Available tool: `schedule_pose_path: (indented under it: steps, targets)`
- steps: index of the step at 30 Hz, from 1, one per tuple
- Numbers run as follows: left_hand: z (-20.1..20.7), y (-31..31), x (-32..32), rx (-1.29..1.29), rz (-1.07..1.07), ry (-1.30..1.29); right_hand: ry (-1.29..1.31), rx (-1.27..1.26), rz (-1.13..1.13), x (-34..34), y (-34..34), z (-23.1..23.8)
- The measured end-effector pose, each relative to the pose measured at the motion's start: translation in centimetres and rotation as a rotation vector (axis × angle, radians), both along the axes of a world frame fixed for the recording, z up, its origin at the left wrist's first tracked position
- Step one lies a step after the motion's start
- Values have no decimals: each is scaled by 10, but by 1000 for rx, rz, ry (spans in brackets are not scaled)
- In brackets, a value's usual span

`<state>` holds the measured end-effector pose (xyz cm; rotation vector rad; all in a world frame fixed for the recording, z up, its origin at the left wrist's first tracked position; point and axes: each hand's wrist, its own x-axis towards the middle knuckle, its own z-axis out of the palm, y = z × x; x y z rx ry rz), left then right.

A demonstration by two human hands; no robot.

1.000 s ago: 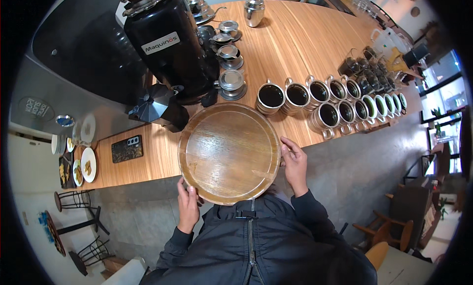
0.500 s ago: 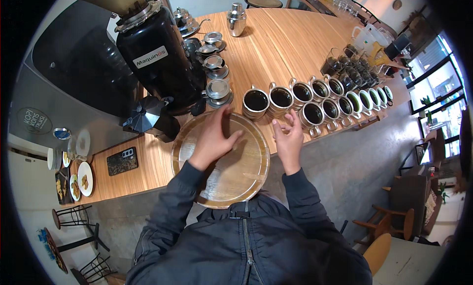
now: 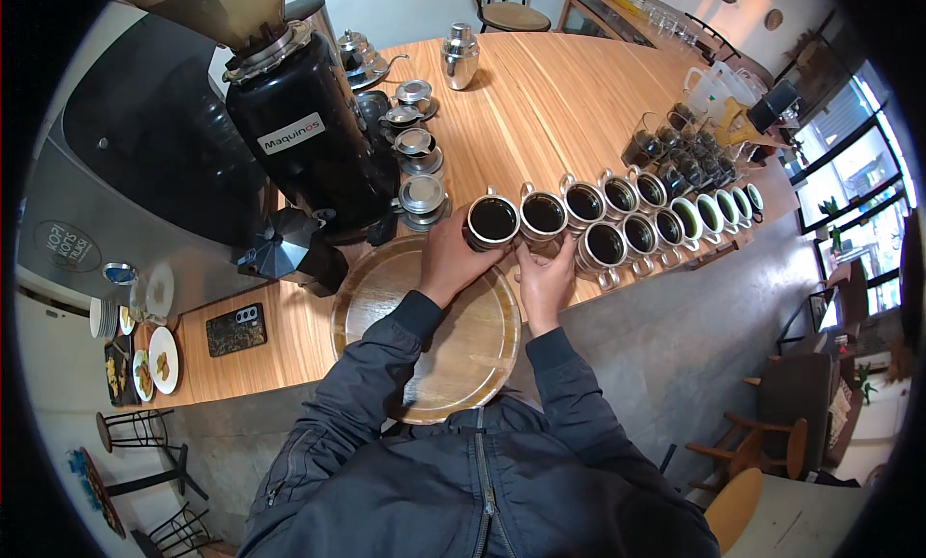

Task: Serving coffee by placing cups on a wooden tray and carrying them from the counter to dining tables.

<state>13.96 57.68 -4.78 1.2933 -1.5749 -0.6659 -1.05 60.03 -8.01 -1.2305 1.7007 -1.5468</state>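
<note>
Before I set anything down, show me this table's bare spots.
Free: the wooden tabletop's middle, between the metal shaker and the rows of mugs; a smaller patch between the phone and the round tray.
Crowded: the right end, with mugs and dark glasses packed, and metal drippers beside the grinder.

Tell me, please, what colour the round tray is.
The round tray is brown with a wood-grain pattern; it shows best in the head view.

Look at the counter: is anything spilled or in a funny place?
I see no spills. The round wooden tray looks odd, though: part of it sticks out past the front edge of the counter, instead of sitting fully on top.
</note>
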Motion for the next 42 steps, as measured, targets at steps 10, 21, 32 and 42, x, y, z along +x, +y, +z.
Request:
schedule_pose_path:
  steps: [10, 21, 32, 42]
  targets:
    - [38, 17, 7, -45, -25, 9, -17, 106, -15, 0, -1, 5]
    - [46, 89, 61, 12, 45, -49, 266, -95, -7, 8, 3, 31]
    - [28, 160, 110, 90, 165, -112, 304, -226, 36, 9, 7, 15]
    - [19, 167, 120, 61, 228, -24, 403, -255, 65, 23, 27, 29]
